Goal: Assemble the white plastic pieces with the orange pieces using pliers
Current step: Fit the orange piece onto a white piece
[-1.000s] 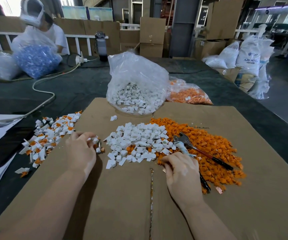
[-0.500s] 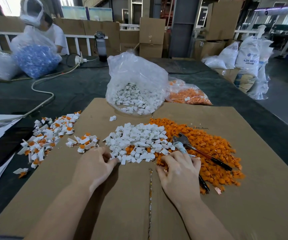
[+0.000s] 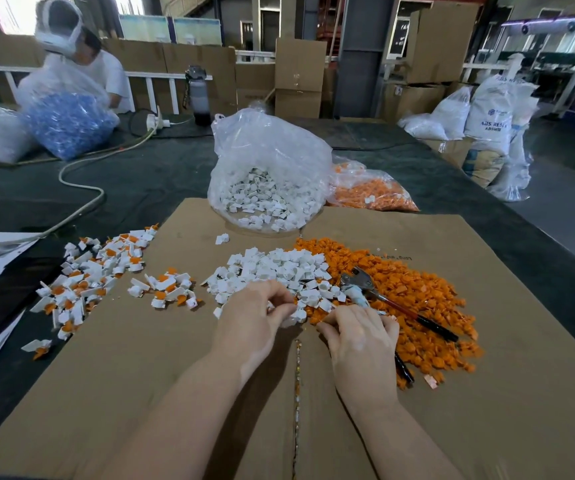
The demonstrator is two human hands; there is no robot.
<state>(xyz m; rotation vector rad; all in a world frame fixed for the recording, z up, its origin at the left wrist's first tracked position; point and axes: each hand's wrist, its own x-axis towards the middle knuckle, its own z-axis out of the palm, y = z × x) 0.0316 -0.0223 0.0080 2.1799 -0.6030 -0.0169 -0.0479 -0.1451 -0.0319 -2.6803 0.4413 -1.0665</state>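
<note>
White pieces [image 3: 275,271] lay heaped at the cardboard's [image 3: 487,393] centre, assembled pieces [image 3: 95,275] spread over its left edge. Left hand [image 3: 255,320] pinched a white piece at the heap's near rim. Right hand [image 3: 358,337], fingers curled, picked among orange pieces [image 3: 417,289]; grip unclear. Pliers [image 3: 383,299] lay on the orange heap, toward the right edge.

Warehouse interior: stacked cardboard boxes [image 3: 299,76] at back, grey pillar [image 3: 358,53] just right of them, white railing [image 3: 151,81] left, daylight upper left.

White pieces [image 3: 275,268] heaped beside orange pieces [image 3: 414,292] — pliers [image 3: 383,299] atop.
</note>
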